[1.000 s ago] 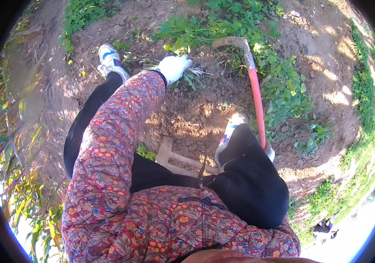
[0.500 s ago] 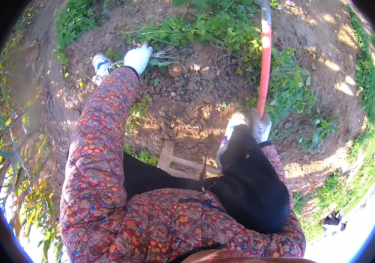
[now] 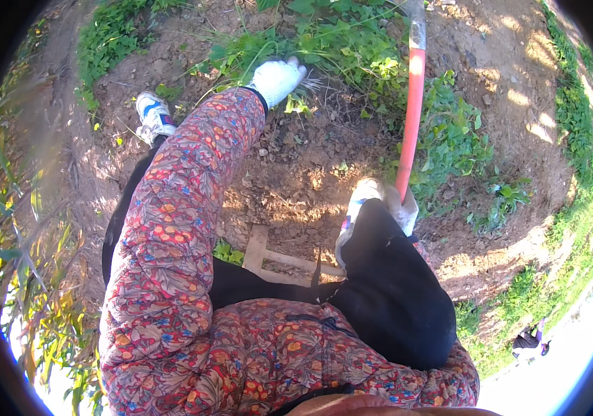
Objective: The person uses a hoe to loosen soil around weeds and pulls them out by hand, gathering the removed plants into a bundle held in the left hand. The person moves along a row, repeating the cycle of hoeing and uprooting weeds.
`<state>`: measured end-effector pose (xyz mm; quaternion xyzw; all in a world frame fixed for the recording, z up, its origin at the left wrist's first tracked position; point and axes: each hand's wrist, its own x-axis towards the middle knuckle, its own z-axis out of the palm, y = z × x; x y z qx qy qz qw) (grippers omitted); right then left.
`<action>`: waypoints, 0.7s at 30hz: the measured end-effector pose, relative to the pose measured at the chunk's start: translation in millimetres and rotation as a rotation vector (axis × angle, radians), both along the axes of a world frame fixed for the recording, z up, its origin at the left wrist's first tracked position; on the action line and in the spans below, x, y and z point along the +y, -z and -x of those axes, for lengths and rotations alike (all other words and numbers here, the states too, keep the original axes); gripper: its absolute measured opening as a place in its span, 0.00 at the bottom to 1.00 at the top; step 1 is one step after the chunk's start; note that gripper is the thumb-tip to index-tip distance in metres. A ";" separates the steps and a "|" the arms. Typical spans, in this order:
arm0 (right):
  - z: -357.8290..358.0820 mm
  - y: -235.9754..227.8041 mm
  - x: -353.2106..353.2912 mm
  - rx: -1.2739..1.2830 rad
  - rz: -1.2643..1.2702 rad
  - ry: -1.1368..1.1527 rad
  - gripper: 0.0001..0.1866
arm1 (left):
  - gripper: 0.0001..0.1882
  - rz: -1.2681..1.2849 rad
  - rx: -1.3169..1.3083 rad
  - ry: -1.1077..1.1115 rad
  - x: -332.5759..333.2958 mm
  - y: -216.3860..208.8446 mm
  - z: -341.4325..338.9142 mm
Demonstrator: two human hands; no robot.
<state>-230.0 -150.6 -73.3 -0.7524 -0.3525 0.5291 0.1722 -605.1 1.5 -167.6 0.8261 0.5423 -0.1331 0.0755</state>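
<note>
Far side, my left hand [image 3: 277, 81] swings right, bringing clutched stems [image 3: 312, 84] by the leaves [image 3: 352, 41]! Right hand [image 3: 404, 211] grips the handle [image 3: 413, 111].

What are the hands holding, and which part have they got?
The right hand grips the red handle at the end nearest the person. The left hand seems closed around plant stems near their pale ends; exactly where is hidden.
</note>
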 end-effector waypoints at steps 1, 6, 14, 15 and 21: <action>1.8 -1.2 0.2 0.001 -0.007 0.002 0.16 | 0.09 -0.001 0.001 -0.016 4.5 6.6 6.5; -5.4 -9.0 -3.5 -0.081 -0.009 0.026 0.15 | 0.29 0.347 -0.207 -0.600 30.7 24.4 -8.1; -39.5 -38.5 6.8 -0.054 0.099 -0.199 0.23 | 0.12 0.149 0.332 -0.068 47.3 84.3 8.4; -43.9 -42.0 6.9 -0.041 0.129 -0.214 0.24 | 0.12 0.120 0.365 -0.048 50.6 95.1 8.0; -47.9 -43.9 -6.3 0.067 0.127 -0.144 0.24 | 0.10 -0.024 0.291 -0.042 27.1 65.7 15.9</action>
